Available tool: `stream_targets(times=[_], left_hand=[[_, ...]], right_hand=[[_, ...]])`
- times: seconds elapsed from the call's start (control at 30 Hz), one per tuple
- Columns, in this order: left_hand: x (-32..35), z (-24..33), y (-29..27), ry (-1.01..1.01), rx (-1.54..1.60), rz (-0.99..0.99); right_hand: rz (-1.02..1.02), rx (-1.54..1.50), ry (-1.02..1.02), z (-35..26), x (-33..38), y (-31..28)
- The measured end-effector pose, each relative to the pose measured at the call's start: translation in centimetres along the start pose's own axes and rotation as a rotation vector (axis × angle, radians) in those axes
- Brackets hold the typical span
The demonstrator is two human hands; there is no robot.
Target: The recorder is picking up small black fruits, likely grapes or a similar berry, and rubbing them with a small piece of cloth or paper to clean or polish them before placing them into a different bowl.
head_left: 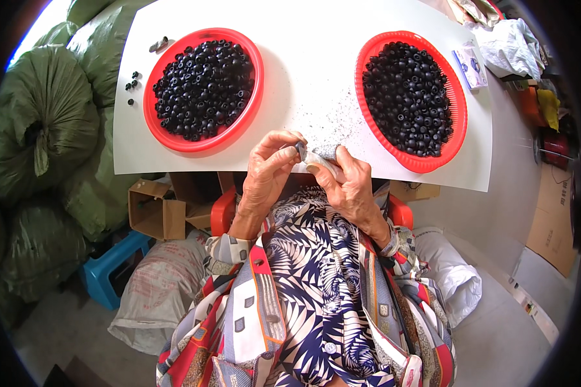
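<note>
At the table's near edge, my left hand (270,164) is closed, pinching a small dark round cap (301,149) between thumb and fingertips. My right hand (354,187) grips a slim piece wrapped in white (323,162), with grey, cloth-like material (328,152) beside the fingers. Its tip meets the cap or comes very close to it; the exact kind of this piece cannot be made out. A red plastic basket (259,84) heaped with small black hollow caps (203,87) stands on the left. Another red basket (459,106) with similar black caps (407,97) stands on the right.
Dark crumbs (332,122) are scattered over the white table (310,39) between the baskets. Several loose caps (132,84) and a small grey roll (159,44) lie at its left. A small packet (470,68) lies far right. Green sacks (42,122), a blue stool (106,274) and cardboard boxes (158,209) stand left.
</note>
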State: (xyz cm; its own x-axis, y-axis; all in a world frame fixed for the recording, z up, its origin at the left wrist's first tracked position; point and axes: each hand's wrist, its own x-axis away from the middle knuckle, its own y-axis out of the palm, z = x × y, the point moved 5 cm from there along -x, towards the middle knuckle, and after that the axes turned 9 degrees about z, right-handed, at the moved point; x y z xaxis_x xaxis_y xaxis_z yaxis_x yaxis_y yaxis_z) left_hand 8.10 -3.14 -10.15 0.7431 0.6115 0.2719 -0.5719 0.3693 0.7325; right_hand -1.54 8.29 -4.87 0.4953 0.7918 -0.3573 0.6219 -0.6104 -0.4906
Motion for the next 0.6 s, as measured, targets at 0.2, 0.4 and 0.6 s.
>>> stream_targets(times=[0.2,0.4,0.6], left_hand=[[0.08,-0.02,-0.12,0.007,-0.011,0.008],[-0.04,-0.03,-0.3,0.022,-0.045,-0.048],[-0.02,0.16,-0.1,0.055,-0.077,-0.009]], right_hand=[[-0.011,0.077,-0.07,-0.06,0.2,0.09],[0.023,-0.009,0.022,0.01,-0.1,-0.01],[0.002,0.017,0.01,-0.01,-0.08,0.01]])
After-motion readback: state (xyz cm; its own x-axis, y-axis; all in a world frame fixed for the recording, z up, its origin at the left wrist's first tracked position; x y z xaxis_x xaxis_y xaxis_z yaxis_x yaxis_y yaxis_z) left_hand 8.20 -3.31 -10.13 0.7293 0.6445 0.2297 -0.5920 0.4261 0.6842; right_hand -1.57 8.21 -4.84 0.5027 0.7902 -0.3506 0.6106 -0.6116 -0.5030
